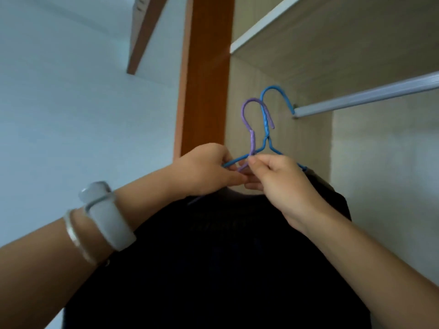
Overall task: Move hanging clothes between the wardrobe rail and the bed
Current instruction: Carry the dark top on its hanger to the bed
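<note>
I hold two wire hangers up in front of the open wardrobe. The blue hanger [266,119] has its hook tip close to the left end of the silver rail [370,96], not over it. The purple hanger [252,134] sits just in front of the blue one. My left hand [204,169] pinches the hangers' left arms. My right hand [278,179] pinches them near the necks. Dark clothing [213,269] hangs from the hangers and fills the lower middle of the view; the hangers' lower parts are hidden by it.
A wardrobe shelf [273,22] runs above the rail. An orange-brown wardrobe side panel [204,74] stands left of the hangers. A pale wall [71,103] lies to the left. Bracelets [104,222] circle my left wrist.
</note>
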Motion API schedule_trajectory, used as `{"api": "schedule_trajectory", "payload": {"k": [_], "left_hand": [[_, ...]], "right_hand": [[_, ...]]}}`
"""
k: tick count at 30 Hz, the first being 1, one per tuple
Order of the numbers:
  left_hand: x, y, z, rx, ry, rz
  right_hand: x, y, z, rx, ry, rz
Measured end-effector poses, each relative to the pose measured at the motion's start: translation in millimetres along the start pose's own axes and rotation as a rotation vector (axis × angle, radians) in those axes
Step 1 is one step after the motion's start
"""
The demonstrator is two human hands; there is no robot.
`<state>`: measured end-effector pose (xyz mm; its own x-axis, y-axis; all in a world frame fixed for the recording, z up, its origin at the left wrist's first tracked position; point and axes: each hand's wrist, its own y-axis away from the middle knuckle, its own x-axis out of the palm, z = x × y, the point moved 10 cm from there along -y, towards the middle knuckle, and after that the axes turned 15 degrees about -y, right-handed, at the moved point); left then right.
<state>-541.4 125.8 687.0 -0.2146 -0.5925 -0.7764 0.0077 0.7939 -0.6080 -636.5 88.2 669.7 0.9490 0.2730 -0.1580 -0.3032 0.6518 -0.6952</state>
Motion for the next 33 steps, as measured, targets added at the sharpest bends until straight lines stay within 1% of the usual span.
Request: {"api": "schedule_trajectory", "payload": {"k": [2, 4, 7, 9, 12, 13, 14, 16, 18, 20, 23, 25, 27, 30, 33], "left_hand": [[-8.3, 31.2, 20.8, -0.022, -0.140, -0.028], [-17.5, 63.2, 49.6, -0.083, -0.254, -0.051], [-37.6, 107.9, 97.2, -0.166, -0.421, -0.139], [-50.9, 134.8, 133.0, -0.242, -0.517, -0.156], [-70.4, 172.2, 190.0, -0.389, -0.519, -0.124], [-77.1, 184.1, 206.5, -0.426, -0.506, -0.128], [-83.6, 194.8, 222.3, -0.456, -0.498, -0.137], [-93.9, 211.4, 252.7, -0.499, -0.511, -0.148], [-102.1, 223.9, 284.3, -0.543, -0.547, -0.141], [-112.2, 234.4, 319.0, -0.595, -0.567, -0.141], [-129.2, 247.0, 373.9, -0.675, -0.584, -0.142], [-138.0, 252.7, 410.5, -0.733, -0.586, -0.110], [-139.1, 254.5, 444.1, -0.774, -0.575, -0.017], [-130.5, 255.6, 488.0, -0.804, -0.536, 0.133], [-120.5, 256.8, 531.6, -0.830, -0.489, 0.188]], "right_hand": [[38.9, 13.9, -0.7, 0.016, 0.053, 0.127], [78.4, 28.1, 1.3, 0.041, 0.087, 0.261], [135.5, 42.6, 13.2, -0.057, 0.095, 0.391], [169.0, 49.8, 22.3, -0.171, 0.092, 0.401], [201.4, 46.3, 33.0, -0.375, 0.063, 0.276], [216.5, 43.3, 30.3, -0.403, 0.079, 0.267], [235.9, 39.8, 23.0, -0.390, 0.108, 0.296], [285.2, 35.7, 2.9, -0.296, 0.219, 0.440], [334.4, 38.1, -7.5, -0.291, 0.325, 0.568], [376.6, 37.4, -8.3, -0.375, 0.362, 0.585], [436.0, 26.7, -13.9, -0.449, 0.338, 0.586], [471.6, 17.7, -18.9, -0.457, 0.297, 0.612], [503.5, 8.7, -27.9, -0.444, 0.256, 0.645], [546.2, -5.8, -50.0, -0.363, 0.138, 0.700], [589.3, -23.7, -78.6, -0.281, -0.027, 0.742]]}}
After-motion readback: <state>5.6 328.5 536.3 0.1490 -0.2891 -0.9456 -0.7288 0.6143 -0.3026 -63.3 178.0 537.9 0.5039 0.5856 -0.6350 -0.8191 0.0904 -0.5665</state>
